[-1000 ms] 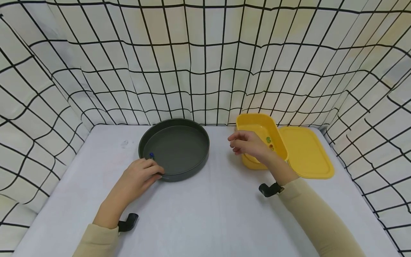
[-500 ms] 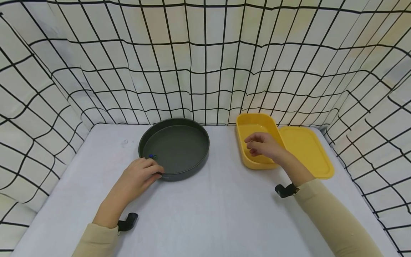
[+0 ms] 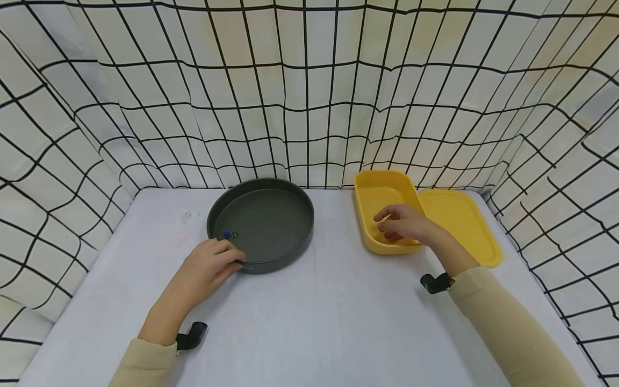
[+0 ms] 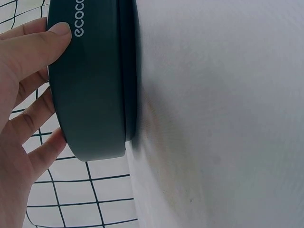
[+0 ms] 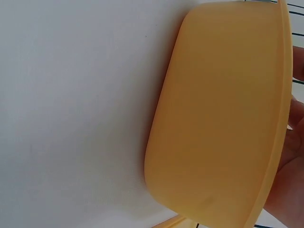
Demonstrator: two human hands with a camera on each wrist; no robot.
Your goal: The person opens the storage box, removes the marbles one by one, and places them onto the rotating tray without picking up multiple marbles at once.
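My left hand [image 3: 211, 267] pinches the near-left rim of a round dark pan [image 3: 280, 226]. In the left wrist view, its thumb lies on the pan's outer wall and the other fingers reach over the rim. A small blue marble [image 3: 226, 235] and a green marble [image 3: 234, 235] lie side by side inside the pan, just beyond that hand. Over the yellow plastic box [image 3: 381, 185] is my right hand [image 3: 403, 222], fingers loosely bent and dipping in, thumb and forefinger apart. The right wrist view shows the box's outer wall, which hides the fingertips and whatever lies beneath them.
A yellow lid [image 3: 459, 220] lies flat to the right of the box, against its side. White cloth covers the table [image 3: 309, 322]. Black netting [image 3: 309, 107] over pale sheets closes off the back and both sides.
My right hand has moved right, from the box's left edge to over its inside, and lowered into it. The green marble has come to rest beside the blue one. The left hand has stayed put.
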